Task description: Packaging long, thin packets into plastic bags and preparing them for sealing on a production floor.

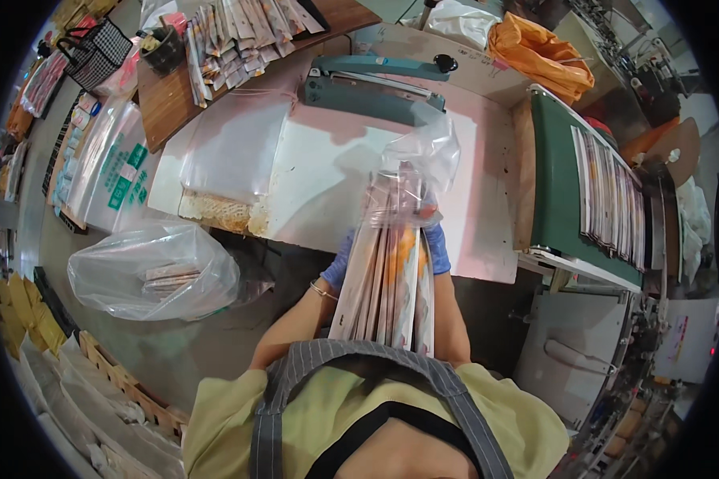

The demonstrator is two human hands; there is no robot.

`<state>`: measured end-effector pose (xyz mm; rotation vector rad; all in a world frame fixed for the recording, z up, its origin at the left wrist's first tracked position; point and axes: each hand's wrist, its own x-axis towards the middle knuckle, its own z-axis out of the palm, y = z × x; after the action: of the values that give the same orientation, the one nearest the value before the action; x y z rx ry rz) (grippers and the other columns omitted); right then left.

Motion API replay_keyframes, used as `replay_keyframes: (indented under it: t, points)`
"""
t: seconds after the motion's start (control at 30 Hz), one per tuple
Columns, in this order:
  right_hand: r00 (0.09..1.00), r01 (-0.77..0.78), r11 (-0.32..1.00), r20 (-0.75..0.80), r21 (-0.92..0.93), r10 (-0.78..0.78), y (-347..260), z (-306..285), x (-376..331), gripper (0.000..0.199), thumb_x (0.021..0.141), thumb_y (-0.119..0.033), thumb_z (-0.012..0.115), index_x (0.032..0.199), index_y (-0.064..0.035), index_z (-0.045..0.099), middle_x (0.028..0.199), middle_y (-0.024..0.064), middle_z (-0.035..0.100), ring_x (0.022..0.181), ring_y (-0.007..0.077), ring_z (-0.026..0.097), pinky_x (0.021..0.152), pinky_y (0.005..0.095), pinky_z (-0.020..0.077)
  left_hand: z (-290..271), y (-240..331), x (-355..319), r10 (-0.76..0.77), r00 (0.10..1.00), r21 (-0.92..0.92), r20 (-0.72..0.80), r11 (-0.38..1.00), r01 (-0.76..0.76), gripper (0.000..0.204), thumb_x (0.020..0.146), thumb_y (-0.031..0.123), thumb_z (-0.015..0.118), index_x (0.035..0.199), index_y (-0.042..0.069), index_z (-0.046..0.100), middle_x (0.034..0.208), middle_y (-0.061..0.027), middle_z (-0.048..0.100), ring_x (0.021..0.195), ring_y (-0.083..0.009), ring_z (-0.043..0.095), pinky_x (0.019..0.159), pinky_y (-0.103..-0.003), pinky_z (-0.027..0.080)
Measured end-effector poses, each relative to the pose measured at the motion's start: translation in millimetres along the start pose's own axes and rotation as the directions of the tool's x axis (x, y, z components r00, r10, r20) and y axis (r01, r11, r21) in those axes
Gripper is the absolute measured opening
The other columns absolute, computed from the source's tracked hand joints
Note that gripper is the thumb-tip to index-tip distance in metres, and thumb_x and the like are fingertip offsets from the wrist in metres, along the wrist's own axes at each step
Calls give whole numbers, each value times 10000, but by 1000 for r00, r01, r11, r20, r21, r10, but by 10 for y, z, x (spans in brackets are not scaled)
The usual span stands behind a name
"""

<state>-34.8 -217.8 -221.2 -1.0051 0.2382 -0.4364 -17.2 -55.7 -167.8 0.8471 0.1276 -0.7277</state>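
1. Two blue-gloved hands grip one tall stack of flat printed packets point(387, 275), which stands on end against the person's chest above the dark floor at the front edge of the white worktable point(311, 184).
2. The left hand point(339, 263) clasps the stack's left side, its fingers wrapped round the edge; a thin bracelet sits at the wrist.
3. The right hand point(437, 249) clasps the right side the same way, closed on the packets.
4. A clear plastic bag point(423, 160) is drawn over the top of the stack, its loose mouth crumpled above the packets; the upper ends of the packets show through the film.
5. A second, large clear bag point(148, 271) lies on the floor to the person's left, holding a few flat packets at its middle.
6. A blue-green heat sealer point(375, 84) sits at the far edge of the worktable, beyond the stack.
7. A green conveyor belt point(567, 184) to the right carries a row of overlapping packets point(611, 195).
8. More packets are fanned out on a wooden table point(168, 100) at the upper left.
9. Both palms and most fingers are hidden behind the stack, and the stack's lower end is cut off by the striped apron.
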Motion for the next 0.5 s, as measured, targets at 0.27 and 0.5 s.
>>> replay_keyframes:
  t: [0.27,0.5]
  points:
    - [863,-258,880,-314,398,395,-469,266,125,366,864,-390,504,971,-41,526,711,15,487,619,124,483,558,247,466,193,440,-44,-431,893,43,128,902,429,273,893,212,410,1012,22,567,877,-60,605,683,-176,578,610,-286,492]
    - [790,-464,836,-290,294,540,-825,614,-1904,420,877,-466,422,994,-72,509,661,-18,466,575,90,461,492,228,420,-533,287,-1335,-217,976,606,-20,774,184,217,875,144,465,975,0,593,794,-8,600,663,-119,563,559,-259,472]
